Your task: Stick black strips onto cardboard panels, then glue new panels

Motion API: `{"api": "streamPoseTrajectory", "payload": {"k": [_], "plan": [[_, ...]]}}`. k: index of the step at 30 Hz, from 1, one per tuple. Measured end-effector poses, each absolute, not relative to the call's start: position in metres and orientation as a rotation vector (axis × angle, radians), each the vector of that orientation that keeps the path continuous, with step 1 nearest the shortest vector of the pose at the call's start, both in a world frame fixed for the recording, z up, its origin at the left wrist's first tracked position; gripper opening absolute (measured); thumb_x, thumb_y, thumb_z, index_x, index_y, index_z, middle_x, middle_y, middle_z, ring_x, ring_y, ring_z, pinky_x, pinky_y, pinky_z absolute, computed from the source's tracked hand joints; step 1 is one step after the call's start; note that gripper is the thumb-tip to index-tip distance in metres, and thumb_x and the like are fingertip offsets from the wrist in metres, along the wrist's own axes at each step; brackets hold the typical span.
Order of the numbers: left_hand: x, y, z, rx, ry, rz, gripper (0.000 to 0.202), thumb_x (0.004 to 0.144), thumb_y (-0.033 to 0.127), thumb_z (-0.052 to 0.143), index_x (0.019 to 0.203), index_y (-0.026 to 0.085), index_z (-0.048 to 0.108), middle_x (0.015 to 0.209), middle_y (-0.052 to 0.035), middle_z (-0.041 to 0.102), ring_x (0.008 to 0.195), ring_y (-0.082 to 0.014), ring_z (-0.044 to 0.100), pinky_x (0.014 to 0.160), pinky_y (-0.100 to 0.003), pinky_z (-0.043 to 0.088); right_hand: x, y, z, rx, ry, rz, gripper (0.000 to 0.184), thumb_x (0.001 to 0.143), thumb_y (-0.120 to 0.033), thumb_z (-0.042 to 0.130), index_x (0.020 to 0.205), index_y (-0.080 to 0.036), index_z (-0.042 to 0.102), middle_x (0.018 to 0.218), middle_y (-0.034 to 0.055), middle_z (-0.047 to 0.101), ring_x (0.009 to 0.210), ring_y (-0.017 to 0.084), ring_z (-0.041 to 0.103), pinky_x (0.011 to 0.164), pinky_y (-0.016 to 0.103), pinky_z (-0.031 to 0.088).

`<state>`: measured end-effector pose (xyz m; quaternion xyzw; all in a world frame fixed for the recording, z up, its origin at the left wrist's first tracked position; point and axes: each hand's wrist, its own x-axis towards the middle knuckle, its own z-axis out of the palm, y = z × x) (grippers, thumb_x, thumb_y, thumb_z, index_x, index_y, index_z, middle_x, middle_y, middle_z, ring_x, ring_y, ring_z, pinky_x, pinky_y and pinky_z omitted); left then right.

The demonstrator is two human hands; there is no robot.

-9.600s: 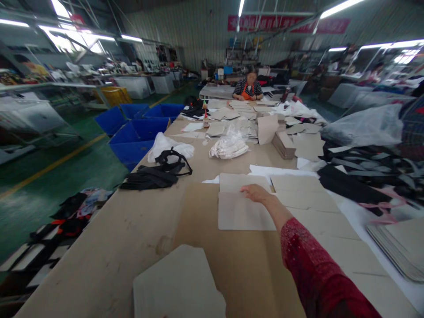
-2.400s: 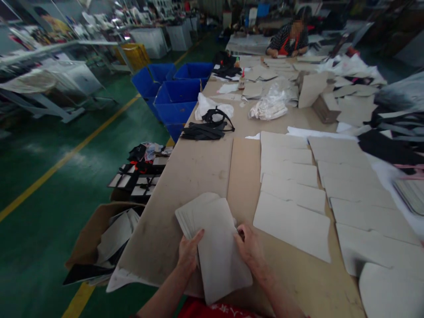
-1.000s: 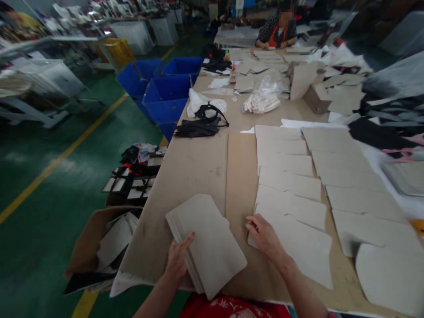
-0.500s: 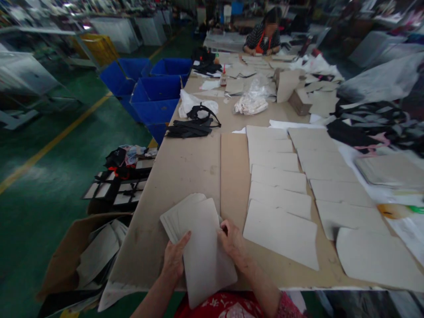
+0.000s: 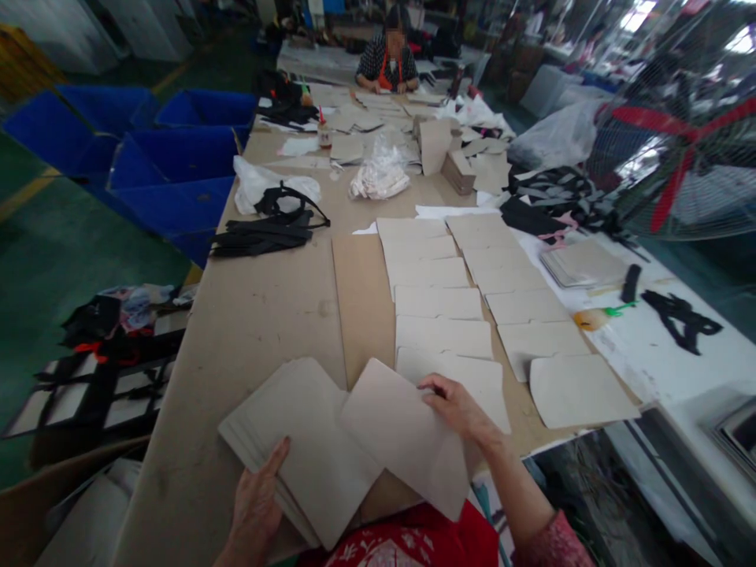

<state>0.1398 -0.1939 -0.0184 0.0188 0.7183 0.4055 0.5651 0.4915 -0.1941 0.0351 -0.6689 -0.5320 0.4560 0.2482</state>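
My left hand [image 5: 258, 496] grips a fanned stack of grey cardboard sheets [image 5: 307, 441] at its left edge, thumb on top. A single cardboard sheet [image 5: 405, 433] is pinched at its upper right edge by my right hand [image 5: 452, 405]; it is tilted and its left corner overlaps the stack. Under and beyond my right hand lies a column of overlapping cardboard sheets [image 5: 440, 299] on the table. A second overlapping column [image 5: 531, 307] runs alongside it to the right, its nearest sheet [image 5: 579, 390] slightly curled at the left edge.
Black straps [image 5: 265, 236] and a white plastic bag [image 5: 245, 185] lie on the table's left side. Blue bins [image 5: 177, 185] stand left of it. A large fan [image 5: 685, 150] is at the right. A co-worker [image 5: 387, 59] sits at the far end. An open carton [image 5: 64, 465] stands lower left.
My right hand has drawn one sheet off the stack to the right. The stack in my left hand is lower and further left. The view has turned right, bringing in the fan.
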Motion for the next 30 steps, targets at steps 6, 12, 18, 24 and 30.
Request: {"api": "streamPoseTrajectory", "payload": {"k": [6,12,18,24,30], "plan": [[0.144,-0.191,-0.014,0.010,1.699,0.958,0.032,0.072,0.011,0.076,0.103,0.016,0.068,0.084,-0.0052,0.075,0.075,-0.0240,0.073,0.083,-0.043,0.059,0.553,-0.211,0.013,-1.882,-1.636,1.226,0.025,0.077,-0.020,0.053,0.094,-0.022,0.072,0.096,0.0031,0.074,0.094,0.021,0.065,0.089,0.034,0.047],[0.145,-0.190,-0.012,0.002,1.718,0.959,0.038,0.073,0.011,0.076,0.109,0.017,0.065,0.083,-0.0026,0.075,0.074,-0.0220,0.073,0.080,-0.042,0.060,0.557,-0.213,-0.007,-1.970,-1.763,1.052,0.028,0.078,-0.012,0.050,0.094,-0.022,0.071,0.095,0.0041,0.069,0.093,0.020,0.062,0.090,0.033,0.046],[0.143,-0.199,-0.023,0.036,1.682,1.042,0.043,0.067,0.011,0.080,0.107,0.013,0.064,0.084,-0.0073,0.075,0.070,-0.0226,0.072,0.069,-0.037,0.061,0.522,-0.214,-0.001,-1.958,-1.831,0.753,0.026,0.084,-0.014,0.046,0.098,-0.018,0.068,0.104,0.0120,0.061,0.103,0.026,0.054,0.097,0.043,0.041],[0.143,-0.205,-0.028,0.072,1.581,1.106,0.044,0.061,0.016,0.084,0.101,0.014,0.064,0.084,-0.0091,0.075,0.069,-0.0252,0.071,0.065,-0.038,0.060,0.395,-0.193,-0.014,-1.695,-1.706,1.087,0.032,0.087,-0.030,0.054,0.116,-0.019,0.061,0.111,0.0098,0.063,0.093,0.022,0.061,0.087,0.035,0.049],[0.143,-0.208,-0.030,0.036,1.465,1.152,0.052,0.053,0.022,0.088,0.099,0.014,0.065,0.083,-0.0107,0.075,0.070,-0.0284,0.071,0.067,-0.041,0.059,0.349,-0.183,-0.031,-1.815,-1.567,1.056,0.030,0.080,-0.034,0.057,0.105,-0.020,0.061,0.102,0.0118,0.065,0.094,0.027,0.062,0.087,0.041,0.049]]}}
